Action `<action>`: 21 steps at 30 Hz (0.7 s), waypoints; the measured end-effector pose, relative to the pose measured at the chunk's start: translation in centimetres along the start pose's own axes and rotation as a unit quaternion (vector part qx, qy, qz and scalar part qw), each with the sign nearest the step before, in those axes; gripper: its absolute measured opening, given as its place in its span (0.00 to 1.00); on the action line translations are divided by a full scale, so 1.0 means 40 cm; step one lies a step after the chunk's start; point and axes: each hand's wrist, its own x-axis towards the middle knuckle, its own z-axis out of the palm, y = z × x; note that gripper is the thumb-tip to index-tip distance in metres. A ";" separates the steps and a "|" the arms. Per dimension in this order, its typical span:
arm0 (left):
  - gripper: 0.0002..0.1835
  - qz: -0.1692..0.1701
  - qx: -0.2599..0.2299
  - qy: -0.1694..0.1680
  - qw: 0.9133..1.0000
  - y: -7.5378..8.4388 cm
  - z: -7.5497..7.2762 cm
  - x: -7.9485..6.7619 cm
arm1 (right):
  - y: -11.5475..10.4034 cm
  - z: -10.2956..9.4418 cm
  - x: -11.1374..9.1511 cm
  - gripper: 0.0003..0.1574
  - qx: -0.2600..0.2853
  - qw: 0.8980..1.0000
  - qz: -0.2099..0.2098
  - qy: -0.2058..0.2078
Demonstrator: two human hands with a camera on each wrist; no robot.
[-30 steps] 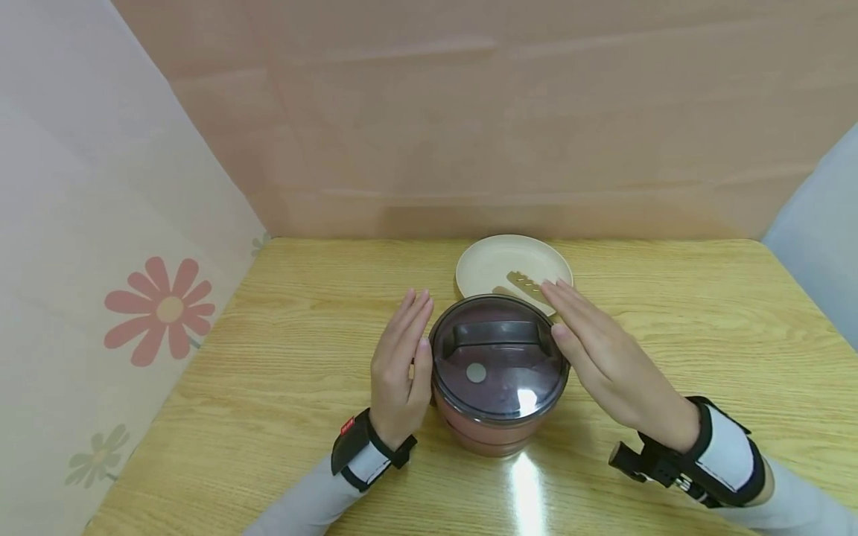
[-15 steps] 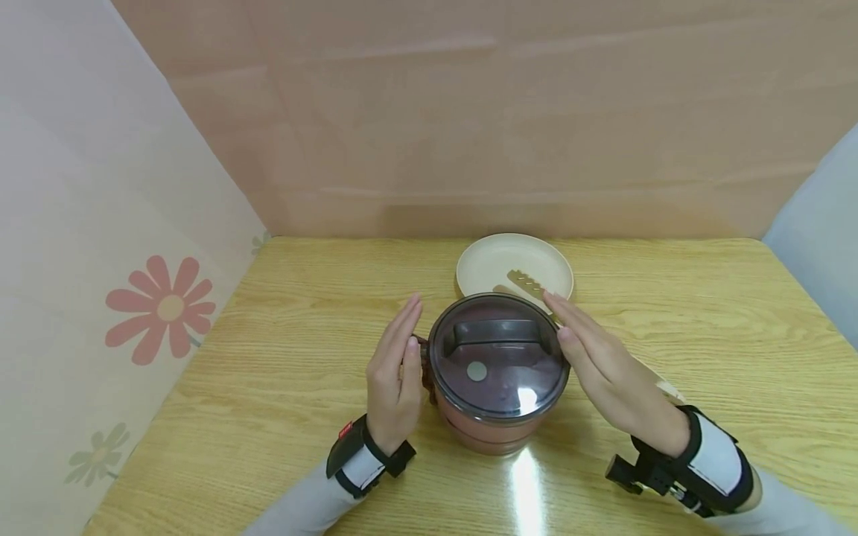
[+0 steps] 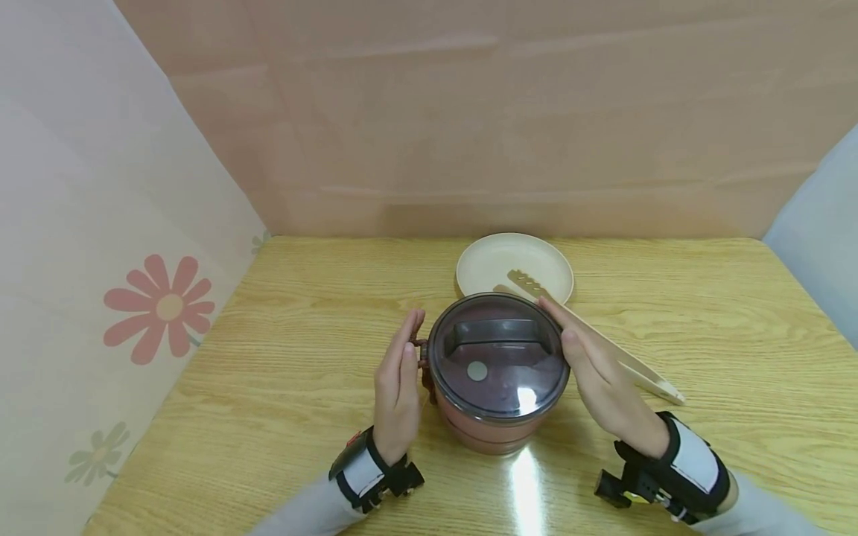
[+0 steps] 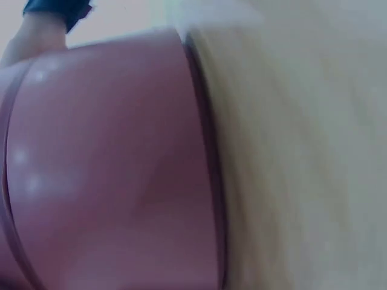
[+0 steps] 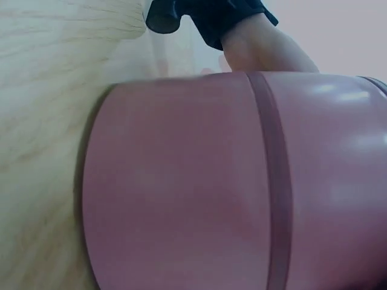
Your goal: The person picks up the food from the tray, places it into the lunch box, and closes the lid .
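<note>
A round pink pot (image 3: pixel 492 439) stands upright under a see-through dark lid (image 3: pixel 499 383) with a black bar handle (image 3: pixel 496 332). At its left side my left hand (image 3: pixel 397 394) holds its fingers straight beside a brown clasp (image 3: pixel 427 380); whether they touch it I cannot tell. My right hand (image 3: pixel 599 376) lies along the right side of the lid's rim, fingers extended. Both wrist views are filled by the pink wall, and the right wrist view also shows the left hand (image 5: pixel 266 48) beyond the pot.
Behind the pot lies a cream plate (image 3: pixel 479 264). Beige tongs (image 3: pixel 623 357) rest with their toothed tips on the plate and their other end on the wooden table (image 3: pixel 302 320), passing behind the right hand. A beige backdrop (image 3: pixel 469 112) rises past the table's far edge.
My left hand has shifted down, baring the brown clasp. The right hand has moved left and down against the rim, uncovering more of the tongs. The pot has stayed in place.
</note>
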 end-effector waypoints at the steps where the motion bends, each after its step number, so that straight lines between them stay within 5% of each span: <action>1: 0.23 -0.013 -0.012 -0.002 1.000 0.000 0.002 -0.002 | 0.001 0.003 0.000 0.29 0.007 1.000 -0.001 0.004; 11: 0.27 -0.133 -0.112 -0.026 0.984 0.006 0.024 -0.021 | 0.007 0.046 -0.006 0.28 0.148 0.987 -0.009 0.063; 21: 0.31 -0.160 -0.134 -0.033 0.977 0.010 0.043 -0.013 | 0.008 0.071 -0.007 0.28 0.195 0.975 -0.013 0.103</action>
